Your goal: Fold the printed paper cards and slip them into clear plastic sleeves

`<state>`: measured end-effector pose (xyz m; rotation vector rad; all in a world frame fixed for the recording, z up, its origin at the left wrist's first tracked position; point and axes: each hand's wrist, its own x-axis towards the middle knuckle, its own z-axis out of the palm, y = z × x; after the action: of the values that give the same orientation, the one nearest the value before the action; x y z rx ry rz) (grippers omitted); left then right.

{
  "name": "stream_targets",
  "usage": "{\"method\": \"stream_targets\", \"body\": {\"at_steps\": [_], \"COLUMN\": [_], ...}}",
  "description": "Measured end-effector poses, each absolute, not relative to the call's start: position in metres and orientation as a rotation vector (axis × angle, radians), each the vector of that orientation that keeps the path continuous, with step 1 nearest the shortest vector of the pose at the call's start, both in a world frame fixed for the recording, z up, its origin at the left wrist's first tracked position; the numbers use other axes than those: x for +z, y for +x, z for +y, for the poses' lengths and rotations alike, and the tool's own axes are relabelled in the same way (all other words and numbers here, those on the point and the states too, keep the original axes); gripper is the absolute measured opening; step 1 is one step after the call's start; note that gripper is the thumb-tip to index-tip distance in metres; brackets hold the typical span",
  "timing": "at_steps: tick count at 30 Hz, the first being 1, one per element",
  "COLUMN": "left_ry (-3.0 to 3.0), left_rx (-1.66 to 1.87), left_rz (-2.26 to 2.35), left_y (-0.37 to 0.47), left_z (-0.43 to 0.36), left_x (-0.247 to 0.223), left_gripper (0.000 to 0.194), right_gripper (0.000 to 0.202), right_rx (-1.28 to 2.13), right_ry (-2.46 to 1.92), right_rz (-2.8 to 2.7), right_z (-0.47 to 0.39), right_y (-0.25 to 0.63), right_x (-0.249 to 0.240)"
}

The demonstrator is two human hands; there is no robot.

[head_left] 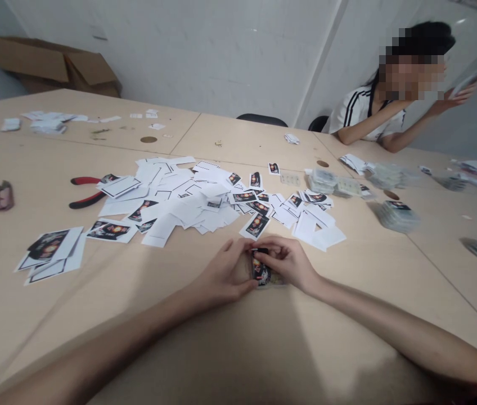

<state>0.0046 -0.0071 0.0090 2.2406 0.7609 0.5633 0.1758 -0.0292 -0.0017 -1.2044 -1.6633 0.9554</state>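
A small clear plastic box (278, 279) lies on the table in front of me, with a black printed card (259, 269) over its left part. My left hand (230, 271) grips the box's left side, thumb at the near edge and fingers at the far edge. The thumb of my right hand (287, 260) presses on the card, while its fingers curl over the far edge; both hands are closed. Just beyond, a large pile of loose cards (192, 194) spreads out, some white side up, others showing the dark print.
Red-handled pliers (86, 191) and a separate card stack (53, 256) lie to the left. Clear boxes (394, 214) stand stacked at right. Across the table, a person (373, 112) holds a phone-like object. A cardboard box (53, 62) is behind the far left edge.
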Motion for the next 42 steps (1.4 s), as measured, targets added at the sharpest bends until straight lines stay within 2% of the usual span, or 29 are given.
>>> {"method": "stream_targets", "body": {"at_steps": [4,10,20,32,37,42], "left_ry": [2.213,2.219,2.218,2.255,2.251,2.286], "left_rx": [0.550,0.530,0.438,0.459,0.445,0.456], "left_rz": [0.742,0.690,0.729,0.680,0.695,0.673], "left_y": [0.005,0.006,0.003,0.004,0.004,0.004], "left_z": [-0.013,-0.017,-0.020,-0.019,-0.019,-0.020], "left_x": [0.011,0.014,0.013,0.016,0.017,0.018], "left_gripper": [0.059,0.059,0.059,0.063,0.058,0.057], "right_gripper": [0.028,0.031,0.050,0.068,0.049,0.041], "right_rx": [1.024,0.895,1.081,1.134,1.023,0.897], "right_ry": [-1.185,-1.215,-1.188,-1.047,-1.143,-1.185], "right_rz": [-1.624,-1.697,-1.559,-1.455,-1.597,-1.691], "right_z": [-0.036,-0.046,-0.054,-0.049,-0.048,-0.048], "right_y": [0.176,0.179,0.176,0.174,0.177,0.175], "right_x": [0.000,-0.001,-0.001,0.001,-0.001,0.002]}}
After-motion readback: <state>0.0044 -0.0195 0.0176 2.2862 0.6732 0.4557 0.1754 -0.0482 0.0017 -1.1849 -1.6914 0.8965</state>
